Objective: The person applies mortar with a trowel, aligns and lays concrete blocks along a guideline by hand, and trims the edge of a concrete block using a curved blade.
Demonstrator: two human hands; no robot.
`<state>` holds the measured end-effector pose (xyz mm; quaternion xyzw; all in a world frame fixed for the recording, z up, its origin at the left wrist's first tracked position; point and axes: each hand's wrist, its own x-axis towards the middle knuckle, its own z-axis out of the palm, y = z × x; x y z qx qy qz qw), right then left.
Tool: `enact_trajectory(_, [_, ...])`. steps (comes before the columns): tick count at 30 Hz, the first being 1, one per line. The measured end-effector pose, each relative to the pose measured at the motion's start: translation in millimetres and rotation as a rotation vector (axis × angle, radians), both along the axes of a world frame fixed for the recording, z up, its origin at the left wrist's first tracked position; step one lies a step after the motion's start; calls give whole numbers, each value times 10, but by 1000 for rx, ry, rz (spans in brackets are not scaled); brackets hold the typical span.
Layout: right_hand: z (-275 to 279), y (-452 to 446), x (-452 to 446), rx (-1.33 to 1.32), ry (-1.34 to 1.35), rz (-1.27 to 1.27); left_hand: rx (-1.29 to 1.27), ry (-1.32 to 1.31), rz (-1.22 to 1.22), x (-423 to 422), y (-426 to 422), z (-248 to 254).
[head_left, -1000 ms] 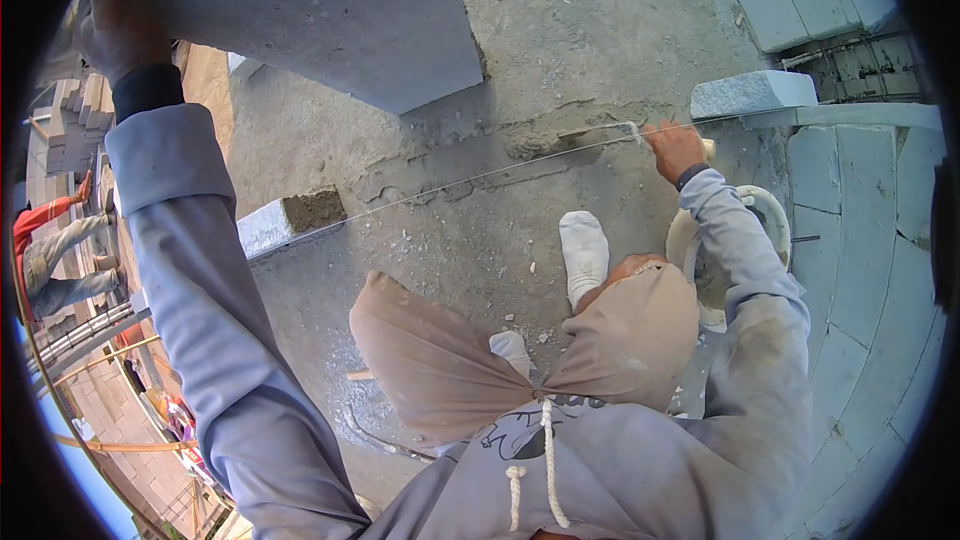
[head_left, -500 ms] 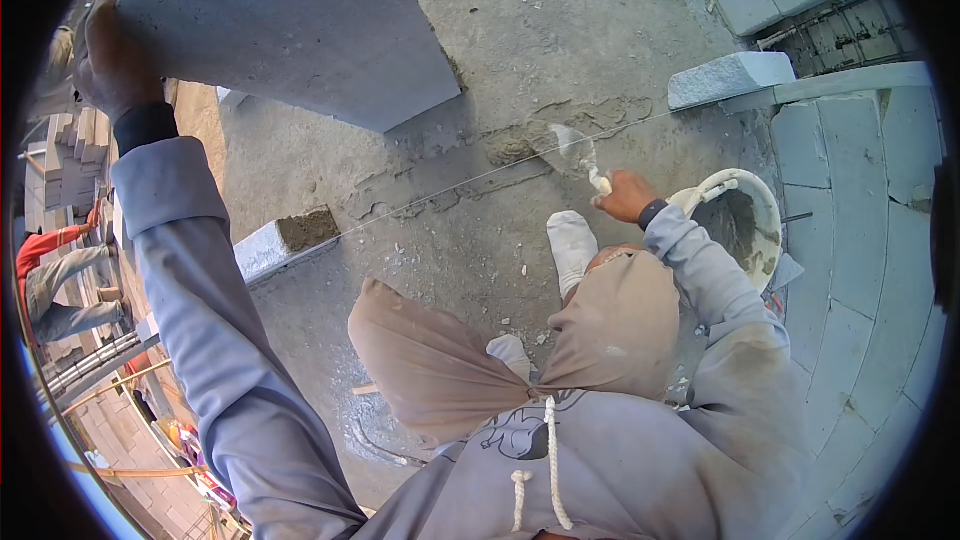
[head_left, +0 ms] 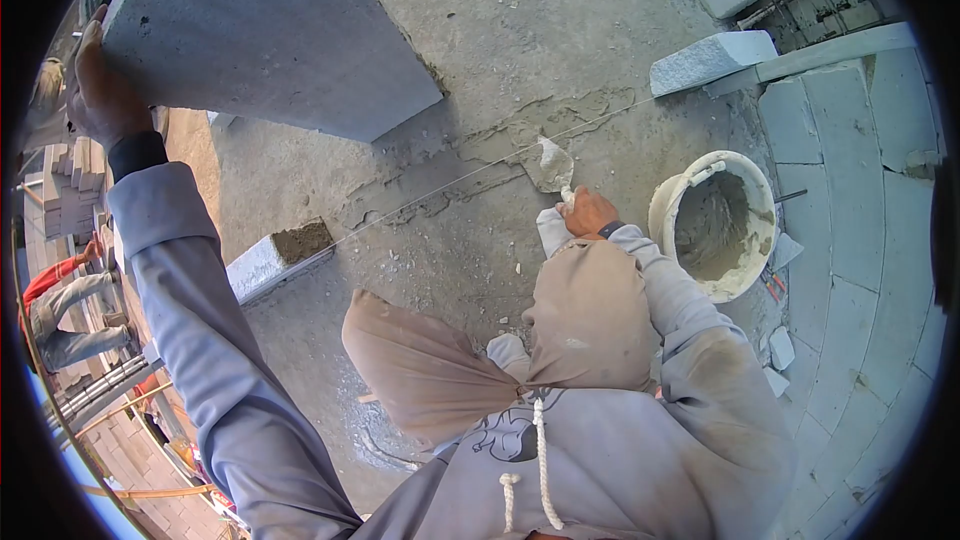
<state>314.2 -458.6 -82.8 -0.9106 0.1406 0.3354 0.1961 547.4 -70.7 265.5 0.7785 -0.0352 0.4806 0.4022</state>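
My left hand [head_left: 108, 100] grips the near left edge of a large grey concrete block [head_left: 265, 40], its fingers partly hidden behind it. The block stands tilted at the upper left. In my right hand [head_left: 588, 212] is the handle of a trowel [head_left: 551, 166], its blade smeared with pale mortar. The blade is at the near edge of a spread strip of mortar [head_left: 490, 145] on the floor. A taut string [head_left: 470, 175] runs across that strip. Right of my right hand stands a white bucket [head_left: 668, 215] with mortar inside.
A block piece [head_left: 262, 265] lies at the string's left end, and another block [head_left: 712, 60] at its right end. Pale block walling [head_left: 850, 170] lines the right side. At far left, a person in a red sleeve [head_left: 50, 275] is near stacked blocks [head_left: 70, 185].
My right hand has drawn the trowel left and toward me, away from the bucket. My left hand keeps its grip on the concrete block. The whole view has shifted slightly.
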Motion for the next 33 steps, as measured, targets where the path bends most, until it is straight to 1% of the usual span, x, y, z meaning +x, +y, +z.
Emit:
enact_trajectory(1, [-32,-35,-33,-22,-12,-54,-19,9,-16,25,19,0])
enact_trajectory(4, [-57,-183,-91,-35,-5,-153,107,-40,36,15,59,-22])
enact_trajectory(7, [-149,-309,-150,-5,-53,-272,94,-26,28,-5,51,-17])
enact_trajectory(10, [-346,-404,-208,83,-79,-406,288,-120,31,76,196,-53])
enact_trajectory(12, [-407,-422,-222,177,-81,-504,174,-70,-11,89,216,-66])
enact_trajectory(13, [-412,-408,-215,250,-59,-610,118,-47,-31,91,215,-59])
enact_trajectory(15, [-404,-343,-187,399,-10,-820,477,-190,57,280,573,-100])
enact_trajectory(16, [-386,-298,-190,415,-20,-799,658,-257,100,299,632,-92])
enact_trajectory(18, [-352,-203,-179,445,-42,-754,539,-210,73,290,600,-117])
enact_trajectory(21, [-528,-22,-198,312,-137,-402,418,-133,14,230,518,-95])
enact_trajectory(22, [-533,61,-210,339,-96,-319,388,-107,-11,223,507,-85])
enact_trajectory(25, [-425,393,-218,269,-105,-249,462,-186,72,203,493,-90])
enact_trajectory(26, [-448,439,-162,305,-30,-205,523,-223,89,196,492,-95])
enact_trajectory(28, [-423,541,-112,334,-24,-78,650,-295,120,186,493,-106])
enact_trajectory(33, [-396,814,-18,365,5,102,721,-249,260,264,663,-90])
